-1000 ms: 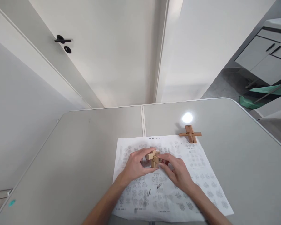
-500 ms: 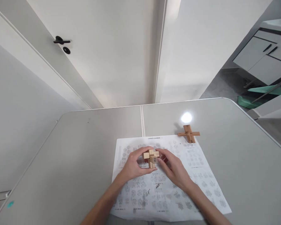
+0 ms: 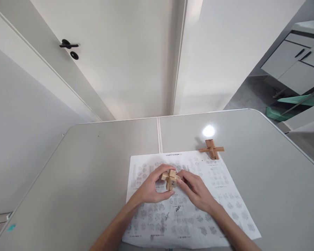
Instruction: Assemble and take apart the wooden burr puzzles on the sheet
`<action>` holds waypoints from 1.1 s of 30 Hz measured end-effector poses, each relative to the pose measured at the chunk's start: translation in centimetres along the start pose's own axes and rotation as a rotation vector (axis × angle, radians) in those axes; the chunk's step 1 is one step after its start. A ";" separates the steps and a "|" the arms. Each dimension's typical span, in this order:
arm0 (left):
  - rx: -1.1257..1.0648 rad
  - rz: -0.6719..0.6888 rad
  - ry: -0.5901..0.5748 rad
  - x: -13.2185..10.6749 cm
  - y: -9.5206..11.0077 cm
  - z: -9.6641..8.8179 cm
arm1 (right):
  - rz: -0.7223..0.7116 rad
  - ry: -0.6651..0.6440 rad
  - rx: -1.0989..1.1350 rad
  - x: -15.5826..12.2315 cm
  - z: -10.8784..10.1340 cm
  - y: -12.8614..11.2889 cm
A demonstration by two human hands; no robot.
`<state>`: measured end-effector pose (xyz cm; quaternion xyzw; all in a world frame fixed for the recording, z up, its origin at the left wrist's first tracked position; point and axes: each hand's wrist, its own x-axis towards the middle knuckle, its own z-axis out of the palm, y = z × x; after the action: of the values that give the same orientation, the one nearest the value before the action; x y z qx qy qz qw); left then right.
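Between my two hands is a pale wooden burr puzzle [image 3: 172, 180] made of interlocking blocks, with a dark mark like a "Z" on the face toward me. My left hand [image 3: 152, 184] is curved around it, thumb at the near end and fingers at the far end. My right hand [image 3: 195, 189] pinches its right side between thumb and fingertips. Some blocks on that side are hidden by the fingers. Both hands are above a large printed sheet [image 3: 157, 223] covered in small diagrams.
A darker brown wooden cross-shaped puzzle [image 3: 211, 149] rests at the sheet's far right corner. The grey table [image 3: 89, 181] has a pale seam and rounded corners. Beyond its far edge stands a white door [image 3: 136, 62] with a black handle [image 3: 69, 45].
The pale puzzle has turned in my hands, so its blocks face differently and the marked face sits slightly nearer me. The brown cross-shaped puzzle stays in place.
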<state>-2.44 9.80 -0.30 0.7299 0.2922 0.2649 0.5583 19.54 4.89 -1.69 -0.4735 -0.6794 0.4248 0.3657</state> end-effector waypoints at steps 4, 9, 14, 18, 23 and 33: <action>-0.002 -0.010 -0.013 -0.1 0.6 0.1 | 0.032 -0.009 0.043 0.0 0.1 0.1; -0.055 -0.034 -0.032 -0.1 1.0 0.1 | 0.061 -0.012 0.124 0.1 0.2 0.3; -0.111 -0.018 0.013 0.0 0.4 0.0 | 0.149 0.028 0.275 0.0 0.7 0.1; -0.132 0.001 0.102 0.2 -0.4 -0.1 | 0.299 0.148 0.579 0.3 0.5 0.2; -0.112 -0.041 0.167 0.2 -0.6 -0.3 | 0.492 0.301 1.036 1.1 -0.6 1.0; -0.135 -0.128 0.175 0.0 -0.1 -0.6 | 0.477 0.436 1.436 1.3 -1.9 2.5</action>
<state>-2.85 10.22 -0.27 0.6448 0.3672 0.3104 0.5942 21.72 7.04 -3.14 -0.3268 -0.0317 0.7243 0.6062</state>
